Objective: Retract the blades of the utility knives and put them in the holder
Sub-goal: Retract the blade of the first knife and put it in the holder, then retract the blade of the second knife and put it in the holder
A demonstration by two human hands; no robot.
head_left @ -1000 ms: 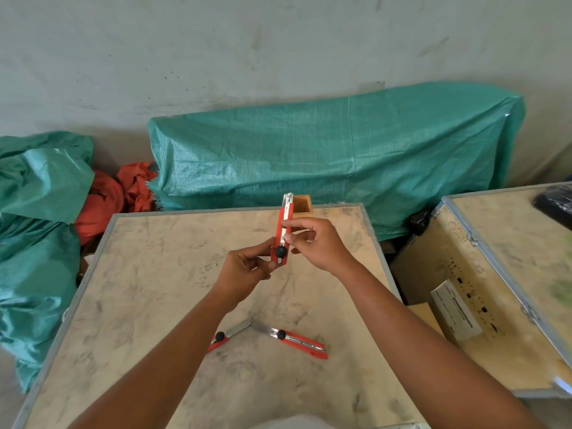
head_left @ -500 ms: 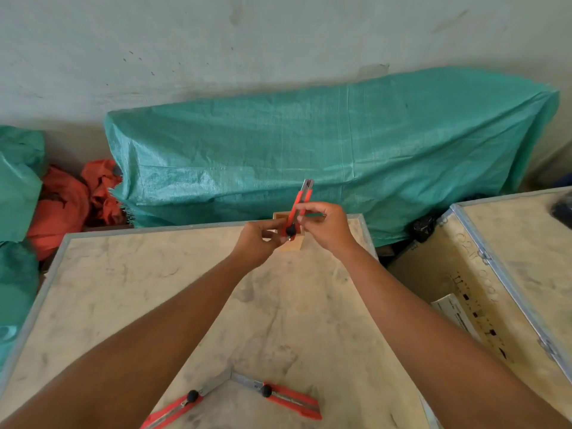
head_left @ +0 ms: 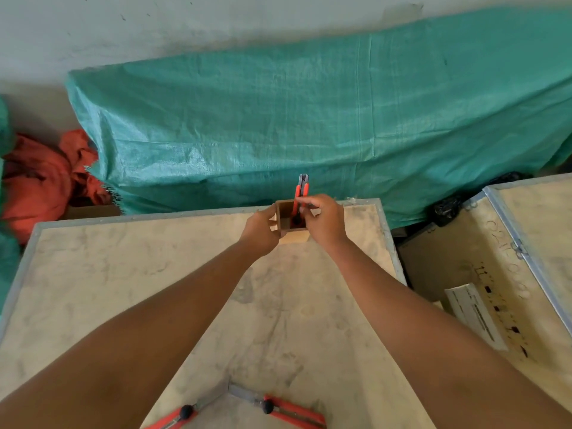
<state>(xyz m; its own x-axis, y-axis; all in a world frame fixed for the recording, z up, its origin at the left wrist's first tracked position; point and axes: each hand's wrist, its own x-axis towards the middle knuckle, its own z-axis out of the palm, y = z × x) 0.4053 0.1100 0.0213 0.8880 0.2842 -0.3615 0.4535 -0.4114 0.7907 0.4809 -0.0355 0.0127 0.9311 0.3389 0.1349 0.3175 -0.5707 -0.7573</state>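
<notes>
Knife (head_left: 301,193), red with a metal tip, stands upright with its lower end inside the wooden holder (head_left: 284,218) at the far edge of the table (head_left: 123,274); its black knob sits down in the opening and no blade shows at its top. Right hand (head_left: 323,219) has its fingers pinched closed around the knife's body just above the rim. Left hand (head_left: 261,229) wraps the holder's left wall, fingers curled against the wood. Two more red knives lie at the near edge, well apart from the holder: left knife (head_left: 179,418) and right knife (head_left: 278,408), both with blades out, the blade tips meeting in a point between them. Behind the table a green tarp (head_left: 309,119) covers a bulky shape, with orange cloth (head_left: 40,178) to its left and a crate (head_left: 495,274) to the right.
</notes>
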